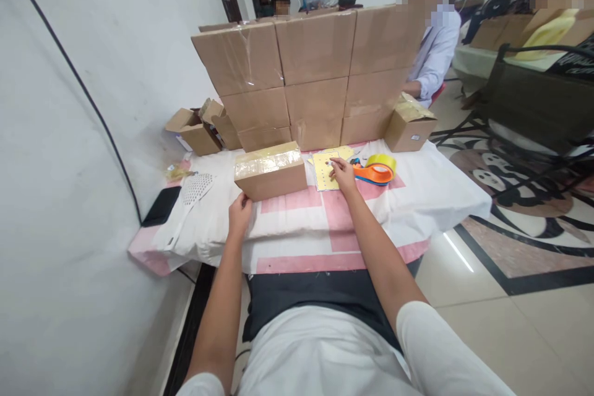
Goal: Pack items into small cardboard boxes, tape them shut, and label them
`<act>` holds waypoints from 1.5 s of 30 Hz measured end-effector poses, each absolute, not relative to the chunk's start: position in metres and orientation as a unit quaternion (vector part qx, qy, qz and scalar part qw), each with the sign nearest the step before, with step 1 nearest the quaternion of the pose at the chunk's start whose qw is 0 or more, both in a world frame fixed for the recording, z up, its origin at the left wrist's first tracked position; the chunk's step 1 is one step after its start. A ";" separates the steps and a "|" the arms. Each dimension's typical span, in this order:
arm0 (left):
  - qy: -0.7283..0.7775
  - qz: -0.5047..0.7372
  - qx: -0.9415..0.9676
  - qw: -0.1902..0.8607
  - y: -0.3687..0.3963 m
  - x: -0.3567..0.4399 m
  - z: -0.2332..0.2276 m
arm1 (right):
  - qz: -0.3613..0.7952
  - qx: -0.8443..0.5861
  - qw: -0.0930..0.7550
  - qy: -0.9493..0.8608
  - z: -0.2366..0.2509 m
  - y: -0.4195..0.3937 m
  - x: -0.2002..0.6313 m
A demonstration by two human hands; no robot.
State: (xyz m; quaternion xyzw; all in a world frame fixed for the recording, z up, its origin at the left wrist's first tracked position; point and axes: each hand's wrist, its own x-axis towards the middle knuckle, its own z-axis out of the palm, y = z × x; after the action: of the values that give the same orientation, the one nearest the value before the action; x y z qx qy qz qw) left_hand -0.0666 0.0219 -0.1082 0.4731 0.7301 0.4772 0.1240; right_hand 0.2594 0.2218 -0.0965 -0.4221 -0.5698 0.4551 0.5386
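Observation:
A closed cardboard box [273, 182], with shiny clear tape across its top, sits on the cloth-covered table in front of me. My left hand [240, 213] is at the box's lower left corner, fingers curled in against it. To the right of the box lies a yellow sheet [323, 179] with rows of small marks. Over this sheet is my right hand [342, 176], its fingers partly stretched out and slightly apart, with nothing clear to see in them. Close by on its right are an orange tape roll [375, 173], a yellow tape roll [385, 162] and something blue under them.
A wall of stacked cardboard boxes [315, 49] closes off the table's back. Another taped box [408, 127] stands at the right, open boxes [195, 130] at the left. A black tablet-like object [162, 206] lies near the left wall. Beyond the boxes sits a person [439, 49].

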 end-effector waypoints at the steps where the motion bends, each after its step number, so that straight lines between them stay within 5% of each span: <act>1: 0.730 0.477 0.473 0.124 0.022 -0.066 -0.108 | 0.458 -0.419 0.543 -0.566 -0.097 0.222 0.259; 45: 0.740 0.462 0.470 0.137 0.023 -0.070 -0.110 | 0.436 -0.453 0.563 -0.536 -0.100 0.224 0.258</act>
State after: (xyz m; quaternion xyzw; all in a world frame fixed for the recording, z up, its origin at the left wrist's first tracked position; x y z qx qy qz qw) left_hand -0.0703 0.0233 -0.1098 0.4700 0.7398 0.4616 0.1366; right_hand 0.2584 0.2241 -0.1003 -0.4527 -0.5362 0.4363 0.5632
